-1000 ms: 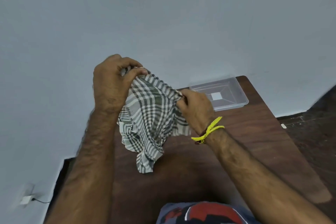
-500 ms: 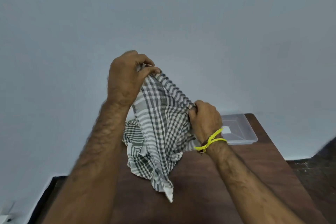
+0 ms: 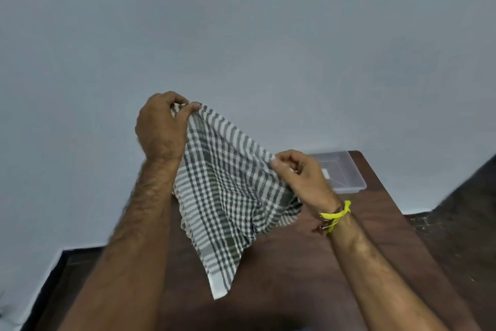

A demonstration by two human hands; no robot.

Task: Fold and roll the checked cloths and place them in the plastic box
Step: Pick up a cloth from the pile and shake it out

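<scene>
A green-and-white checked cloth hangs in the air over the dark wooden table, its lower corner dangling near the tabletop. My left hand pinches the cloth's upper left corner, held high. My right hand, with a yellow thread band at the wrist, pinches the top edge lower and to the right. The edge is stretched taut between both hands. A clear plastic box sits at the table's far right corner, partly hidden behind my right hand; it looks empty.
A pale blue-grey wall rises directly behind the table. Dark floor shows to the right of the table, and a strip of dark floor lies at the lower left.
My hands have moved apart along the cloth's top edge, and the bunched cloth has opened out and hangs longer. The view has tilted up toward the wall.
</scene>
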